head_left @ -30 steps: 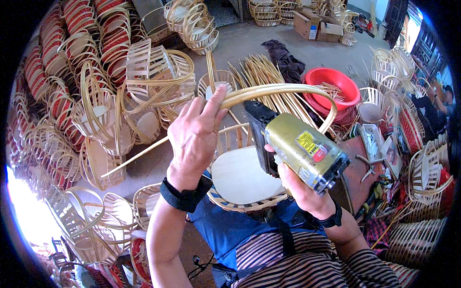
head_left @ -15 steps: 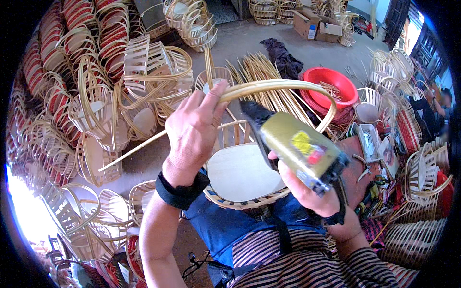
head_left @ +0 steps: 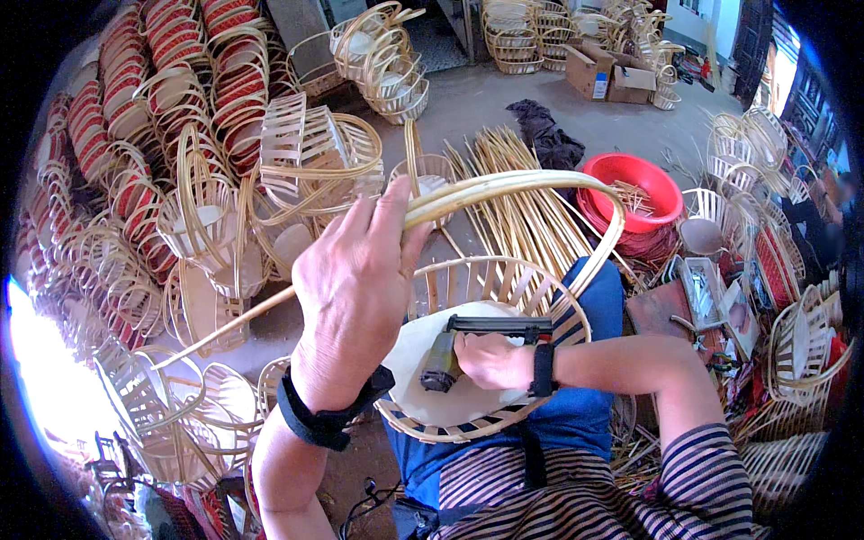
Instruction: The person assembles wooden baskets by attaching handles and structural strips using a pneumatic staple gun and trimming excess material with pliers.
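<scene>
Already the floor (head_left: 504, 99) along its left edge is heaped with finished handled baskets (head_left: 207, 207), while loose cane strips (head_left: 531, 193) and a red basin (head_left: 634, 180) lie toward the far right. On the lap, the round basket (head_left: 490, 346) has its slatted wall and pale base done. Its handle looks unfinished: the left hand (head_left: 355, 297) grips the bent cane hoop (head_left: 513, 184) above the rim, and the right hand (head_left: 490, 360) holds a nail gun (head_left: 472, 346) inside the basket.

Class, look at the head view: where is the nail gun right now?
The nail gun is low and centre-right, gripped in the right hand inside the basket on the person's lap, below the bent handle strip.
</scene>
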